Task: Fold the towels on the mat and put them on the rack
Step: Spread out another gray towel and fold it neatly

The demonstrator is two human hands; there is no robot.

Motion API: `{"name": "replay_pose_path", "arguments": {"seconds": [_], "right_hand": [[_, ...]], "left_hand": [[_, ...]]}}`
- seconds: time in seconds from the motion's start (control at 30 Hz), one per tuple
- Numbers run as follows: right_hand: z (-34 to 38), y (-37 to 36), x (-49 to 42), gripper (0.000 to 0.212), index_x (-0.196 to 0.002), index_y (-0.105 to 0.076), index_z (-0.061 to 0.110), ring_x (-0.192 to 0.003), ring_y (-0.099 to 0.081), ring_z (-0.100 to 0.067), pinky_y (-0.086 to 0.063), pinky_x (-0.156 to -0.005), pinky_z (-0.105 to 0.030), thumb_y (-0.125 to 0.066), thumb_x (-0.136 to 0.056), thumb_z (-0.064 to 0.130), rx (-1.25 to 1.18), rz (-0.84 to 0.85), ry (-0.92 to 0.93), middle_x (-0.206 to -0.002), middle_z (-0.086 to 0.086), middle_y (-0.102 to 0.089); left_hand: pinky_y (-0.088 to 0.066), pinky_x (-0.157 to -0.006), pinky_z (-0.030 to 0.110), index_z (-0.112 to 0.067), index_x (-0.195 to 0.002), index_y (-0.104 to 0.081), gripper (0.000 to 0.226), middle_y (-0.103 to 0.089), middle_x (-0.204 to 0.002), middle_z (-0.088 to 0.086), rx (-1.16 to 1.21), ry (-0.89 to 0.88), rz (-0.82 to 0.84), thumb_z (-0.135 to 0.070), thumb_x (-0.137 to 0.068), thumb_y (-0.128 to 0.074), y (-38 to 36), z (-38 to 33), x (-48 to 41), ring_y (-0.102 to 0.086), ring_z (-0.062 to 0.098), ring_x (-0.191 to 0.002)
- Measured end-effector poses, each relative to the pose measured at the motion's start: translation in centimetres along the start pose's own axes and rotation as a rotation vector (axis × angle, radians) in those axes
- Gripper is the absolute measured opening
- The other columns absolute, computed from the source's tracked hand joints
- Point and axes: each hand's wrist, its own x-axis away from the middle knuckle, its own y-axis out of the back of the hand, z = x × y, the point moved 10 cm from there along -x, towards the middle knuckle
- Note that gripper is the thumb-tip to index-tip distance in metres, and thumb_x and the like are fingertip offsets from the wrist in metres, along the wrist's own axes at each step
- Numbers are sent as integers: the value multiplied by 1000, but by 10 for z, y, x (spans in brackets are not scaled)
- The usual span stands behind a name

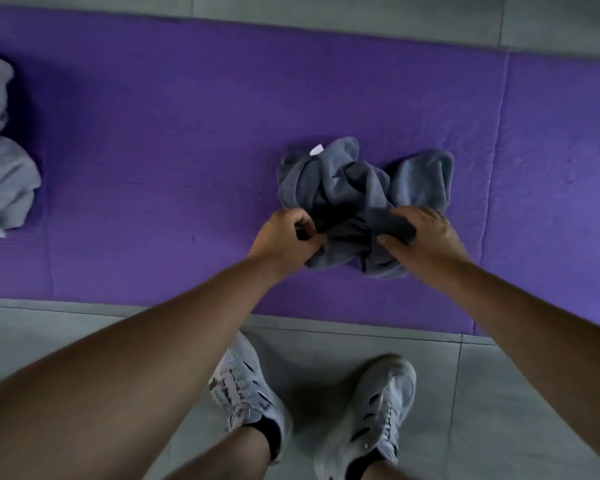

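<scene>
A crumpled grey towel (357,188) with a small white label lies on the purple mat (174,140), right of centre. My left hand (286,239) pinches the towel's near left edge. My right hand (426,239) grips its near right edge, fingers closed over a fold. A pale grey heap of other towels (4,161) sits at the mat's far left, partly cut off by the frame. The rack is not in view.
The mat lies on a grey tiled floor (499,393). My two feet in grey shoes (246,389) stand on the tiles just in front of the mat's near edge. A second mat panel joins on the right along a seam (499,133).
</scene>
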Motion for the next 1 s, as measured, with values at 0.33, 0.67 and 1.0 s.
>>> {"name": "replay_pose_path", "arguments": {"seconds": [0.33, 0.67, 1.0], "right_hand": [[63, 3, -60, 72, -141, -54, 25, -135, -39, -27, -36, -112, -40, -65, -79, 61, 86, -166, 306, -147, 2, -46], [116, -31, -89, 42, -111, -69, 38, -92, -57, 5, -44, -81, -24, -75, -76, 60, 316, 311, 510, -101, 20, -63], [147, 39, -39, 38, -77, -63, 16, -59, -49, -6, -44, -62, -31, -80, -74, 50, 98, 225, 500, -63, 4, -57]], "left_hand": [[-33, -119, 39, -25, -161, -15, 114, -36, -157, -1, 119, -26, -76, -51, -72, -83, 13, 21, -58, -37, 17, -145], [-57, -90, 33, -12, -89, -77, 12, -76, -87, -1, 337, -66, 126, -22, -85, -81, 16, 38, -20, -67, 7, -83], [-37, -59, 30, -22, -68, -50, 31, -60, -71, 1, 1059, 14, -87, -14, -90, -71, 59, 57, 12, -55, 15, -65]]}}
